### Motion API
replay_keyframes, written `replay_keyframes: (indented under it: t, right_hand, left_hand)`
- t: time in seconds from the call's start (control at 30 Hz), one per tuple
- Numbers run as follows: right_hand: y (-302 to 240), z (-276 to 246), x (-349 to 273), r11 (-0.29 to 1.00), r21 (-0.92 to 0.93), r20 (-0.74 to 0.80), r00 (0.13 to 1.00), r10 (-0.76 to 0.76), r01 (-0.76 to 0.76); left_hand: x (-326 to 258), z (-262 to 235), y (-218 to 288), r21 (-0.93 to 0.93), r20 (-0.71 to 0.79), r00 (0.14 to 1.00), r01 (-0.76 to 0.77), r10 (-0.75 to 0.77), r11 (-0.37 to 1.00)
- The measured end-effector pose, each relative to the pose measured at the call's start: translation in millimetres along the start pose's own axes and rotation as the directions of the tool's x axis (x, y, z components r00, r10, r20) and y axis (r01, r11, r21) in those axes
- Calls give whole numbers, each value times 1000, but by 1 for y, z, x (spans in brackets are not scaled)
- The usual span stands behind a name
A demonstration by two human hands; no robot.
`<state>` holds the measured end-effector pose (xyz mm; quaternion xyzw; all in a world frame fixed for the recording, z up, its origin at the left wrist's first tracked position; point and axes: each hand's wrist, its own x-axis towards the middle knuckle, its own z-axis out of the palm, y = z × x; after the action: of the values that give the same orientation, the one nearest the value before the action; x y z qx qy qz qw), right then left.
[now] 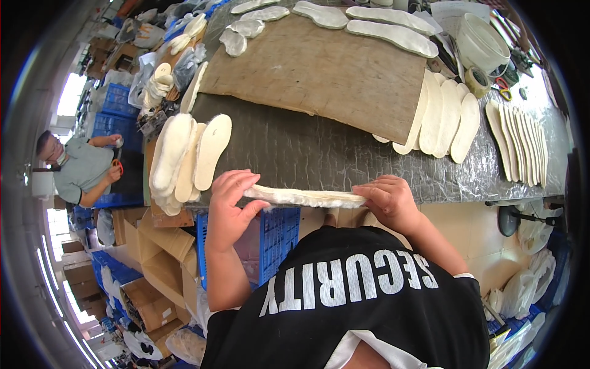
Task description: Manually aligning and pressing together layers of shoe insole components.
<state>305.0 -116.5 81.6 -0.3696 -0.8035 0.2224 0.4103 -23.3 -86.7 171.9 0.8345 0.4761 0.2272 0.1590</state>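
Note:
A cream insole with a white fluffy underside (307,197) is held edge-on across the front edge of the table, and it may be more than one layer. My left hand (230,203) has its left end between thumb and fingers. My right hand (390,203) pinches the other end, thumb on the near side. Left of my left hand lies a pile of fleecy insoles (172,154), with a flatter insole (212,150) on its right side. Fanned insoles (452,123) lie at the right, partly under a brown board (319,67).
A row of insoles (519,144) lines the right end of the dark table (276,141). White shaped pieces (393,37) lie along the board's far edge. A white bucket (482,40), tape roll (476,81) and scissors (504,89) stand far right. At left, a co-worker (86,166) holds red-handled scissors.

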Motion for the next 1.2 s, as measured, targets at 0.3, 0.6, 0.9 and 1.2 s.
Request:
replay_keyframes:
  t: [0.3, 0.6, 0.9, 1.2]
  right_hand:
    - [8, -21, -3, 987, 20, 190, 970, 154, -161]
    - [-20, 16, 26, 1000, -22, 219, 975, 20, -15]
    - [-18, 31, 30, 997, 77, 83, 996, -20, 14]
    - [-19, 30, 33, 996, 61, 14, 998, -58, 57]
  left_hand:
    - [-4, 26, 6, -447, -45, 987, 116, -151, 887]
    - [6, 69, 53, -500, 4, 1000, 12, -12, 866]
    - [2, 55, 46, -604, 102, 981, 192, -164, 774]
    - [6, 64, 44, -597, -82, 991, 34, -103, 801]
